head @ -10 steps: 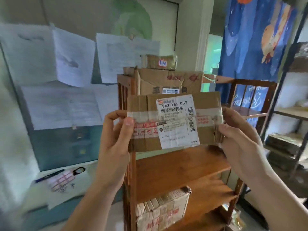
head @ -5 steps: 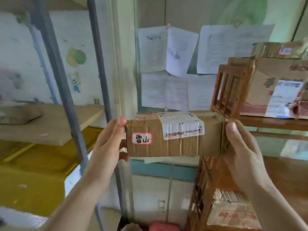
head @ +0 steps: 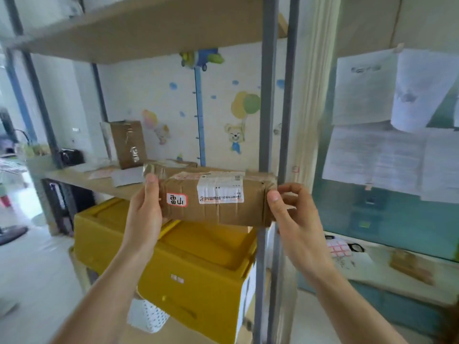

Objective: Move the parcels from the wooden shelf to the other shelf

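Head view: I've swung from the wooden shelf; left hand (head: pixel 146 214) and right hand (head: pixel 293 217) clamp the taped parcel (head: pixel 213 197) just short of the metal shelf board (head: pixel 99 181).

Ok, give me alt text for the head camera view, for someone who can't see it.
Two bare hands, left hand and right hand, hold a taped cardboard parcel by its ends in front of a metal-framed shelf bearing another upright parcel. A yellow crate sits below.

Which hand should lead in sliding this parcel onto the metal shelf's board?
Probably the left hand: it grips the parcel at the end nearest the shelf board and its open space. The right hand holds the end beside the grey upright post.
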The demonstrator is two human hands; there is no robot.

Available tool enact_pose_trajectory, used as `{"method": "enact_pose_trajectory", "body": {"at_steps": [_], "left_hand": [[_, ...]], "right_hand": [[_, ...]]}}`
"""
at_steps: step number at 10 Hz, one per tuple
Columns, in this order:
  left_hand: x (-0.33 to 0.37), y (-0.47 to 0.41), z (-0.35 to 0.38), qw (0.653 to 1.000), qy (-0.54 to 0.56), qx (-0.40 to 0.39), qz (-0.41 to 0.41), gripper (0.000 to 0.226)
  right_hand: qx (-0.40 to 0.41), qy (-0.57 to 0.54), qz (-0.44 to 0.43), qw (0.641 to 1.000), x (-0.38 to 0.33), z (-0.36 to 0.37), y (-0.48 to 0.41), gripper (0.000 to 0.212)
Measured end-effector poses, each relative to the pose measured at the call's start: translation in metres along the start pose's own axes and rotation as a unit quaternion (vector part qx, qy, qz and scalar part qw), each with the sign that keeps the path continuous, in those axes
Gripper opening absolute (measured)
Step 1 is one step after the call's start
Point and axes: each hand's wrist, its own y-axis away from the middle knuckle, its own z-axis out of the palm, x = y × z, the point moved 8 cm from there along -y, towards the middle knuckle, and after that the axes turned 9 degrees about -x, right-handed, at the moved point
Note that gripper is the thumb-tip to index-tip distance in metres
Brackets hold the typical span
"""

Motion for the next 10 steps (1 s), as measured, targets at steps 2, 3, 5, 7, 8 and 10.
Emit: {"method": "enact_pose_trajectory", "body": {"at_steps": [2, 3, 5, 7, 8, 10], "left_hand": [[-0.074, -0.109, -0.025, 0.993, -0.072, -0.095, -0.001, 0.049], [-0.107, -0.146, -0.001, 0.977, -0.120, -0.173, -0.016, 0.028], [-0.132, -0.172, 0.039, 0.928, -0.225, -0.296, 0.025, 0.042], [-0.133, -0.172, 0.047, 0.913, -0.227, -0.330, 0.071, 0.038], [-0.129, -0.170, 0.046, 0.912, -0.216, -0.342, 0.071, 0.041], [-0.105, -0.163, 0.025, 0.937, -0.219, -0.240, 0.130, 0.051]], "right_hand": [[0.080, 0.172, 0.081, 0.978, 0.056, 0.081, -0.071, 0.014], [0.103, 0.242, 0.142, 0.954, 0.078, 0.090, -0.084, 0.027], [0.097, 0.316, 0.215, 0.919, 0.093, 0.105, -0.096, 0.080], [0.130, 0.260, 0.273, 0.917, 0.107, 0.101, -0.106, 0.080], [0.136, 0.218, 0.275, 0.926, 0.109, 0.097, -0.108, 0.071], [0.132, 0.311, 0.150, 0.929, 0.059, 0.105, -0.101, 0.062]]}}
